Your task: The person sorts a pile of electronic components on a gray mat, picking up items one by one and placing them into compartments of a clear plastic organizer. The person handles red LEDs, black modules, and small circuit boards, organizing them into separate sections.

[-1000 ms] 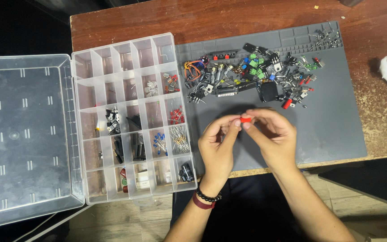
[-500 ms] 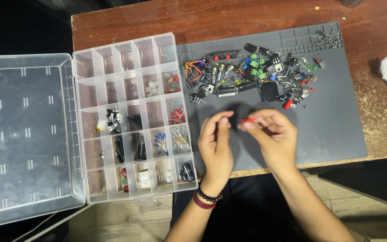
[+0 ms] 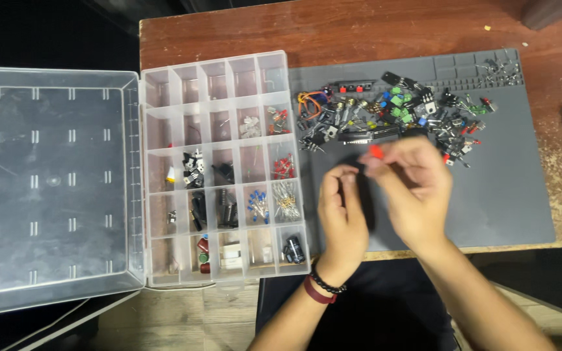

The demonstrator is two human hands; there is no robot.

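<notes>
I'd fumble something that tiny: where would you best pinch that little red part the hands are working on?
Probably by its red cap, from above with fingertips. The right hand pinches it there, raised over the grey mat, the left hand close by. Blur hides any legs.

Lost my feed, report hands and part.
Right hand pinching small red part. Left hand empty, close by. Both over grey mat, parts pile just beyond.
</notes>
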